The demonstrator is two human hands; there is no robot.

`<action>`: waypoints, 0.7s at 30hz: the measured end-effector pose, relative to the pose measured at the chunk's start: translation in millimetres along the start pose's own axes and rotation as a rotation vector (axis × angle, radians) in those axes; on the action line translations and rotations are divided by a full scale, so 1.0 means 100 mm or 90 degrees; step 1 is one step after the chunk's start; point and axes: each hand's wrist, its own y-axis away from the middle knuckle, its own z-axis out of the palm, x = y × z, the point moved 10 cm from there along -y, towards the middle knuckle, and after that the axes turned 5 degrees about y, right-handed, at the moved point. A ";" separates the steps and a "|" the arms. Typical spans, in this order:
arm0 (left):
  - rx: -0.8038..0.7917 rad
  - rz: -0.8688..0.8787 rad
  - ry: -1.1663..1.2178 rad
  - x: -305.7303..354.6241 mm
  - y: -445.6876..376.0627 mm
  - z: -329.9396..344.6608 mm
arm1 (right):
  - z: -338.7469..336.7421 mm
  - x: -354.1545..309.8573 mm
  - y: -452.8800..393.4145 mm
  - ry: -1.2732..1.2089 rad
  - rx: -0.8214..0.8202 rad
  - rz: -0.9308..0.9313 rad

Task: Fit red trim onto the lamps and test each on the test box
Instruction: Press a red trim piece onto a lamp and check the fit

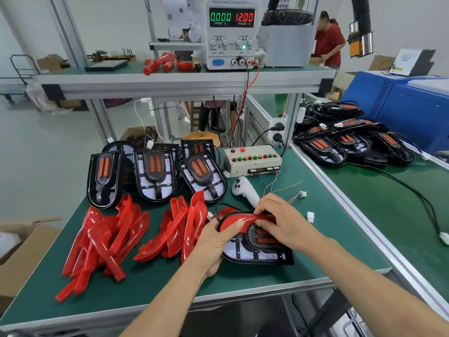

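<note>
The green worktop (279,271) runs out of view at the near edge, and both forearms cover part of it. Behind, on a raised shelf, a power supply (230,32) shows lit digits; its top is cut off by the frame. At far right a heap of black lamps (349,139) lies tangled in cables, their number hard to count. Left of centre, red trim pieces (114,239) lie piled in two loose heaps, overlapping too much to separate. Beyond them several lamps (155,173) stand propped, partly hiding others behind. The test box (252,160) sits far centre, with a white handheld controller (244,188) just near of it. Near centre, the lamp being worked (255,251) lies flat, with a red trim (239,218) along its far edge. The left hand (216,242) grips the lamp's left end, thumb pressing the trim; the right hand (281,220) has curled fingers pinching the trim, hiding its right end.
</note>
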 end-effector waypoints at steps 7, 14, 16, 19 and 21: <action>0.006 -0.017 0.023 -0.01 0.04 -0.01 | 0.00 0.24 0.10 -0.085 0.020 0.099; 0.007 -0.041 0.039 -0.04 0.05 -0.01 | 0.14 0.73 0.54 -0.293 0.051 0.412; 0.002 -0.032 0.041 -0.03 0.04 0.00 | 0.27 0.69 0.58 -0.390 0.026 0.444; -0.008 -0.021 0.045 -0.02 0.04 0.01 | 0.32 0.67 0.56 -0.441 0.054 0.460; -0.009 -0.017 0.050 -0.03 0.04 0.01 | 0.36 0.69 0.54 -0.462 0.075 0.475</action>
